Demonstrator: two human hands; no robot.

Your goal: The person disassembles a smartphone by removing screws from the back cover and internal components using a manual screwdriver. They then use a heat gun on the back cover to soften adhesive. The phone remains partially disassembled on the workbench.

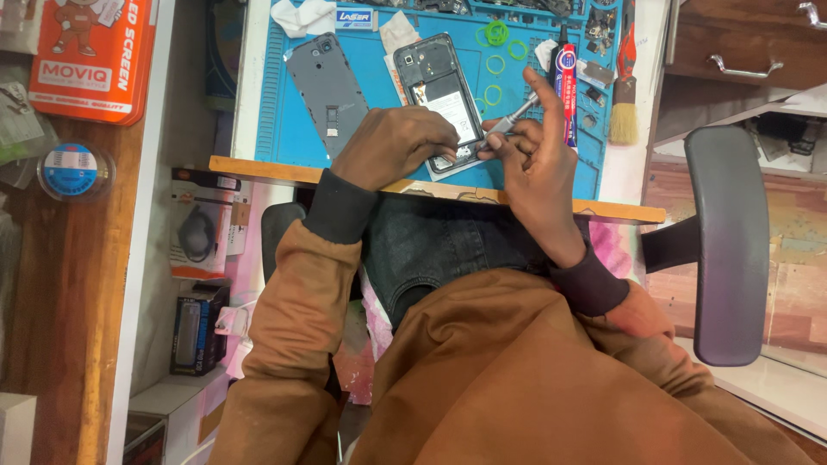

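Note:
An opened phone [439, 86] lies with its inner side up on a blue work mat [370, 77]. My left hand [396, 145] rests on the phone's lower left corner and steadies it. My right hand [530, 146] grips a slim metal screwdriver [517, 114], with the tip at the phone's lower edge. The phone's grey back cover [327, 90] lies on the mat just left of the phone.
A glue tube [566, 77], a brush [624, 86], green rings [497, 34] and small parts lie on the mat's far right. An orange tin box [90, 56] and a round tape case [73, 170] sit at left. A black chair armrest [728, 245] stands at right.

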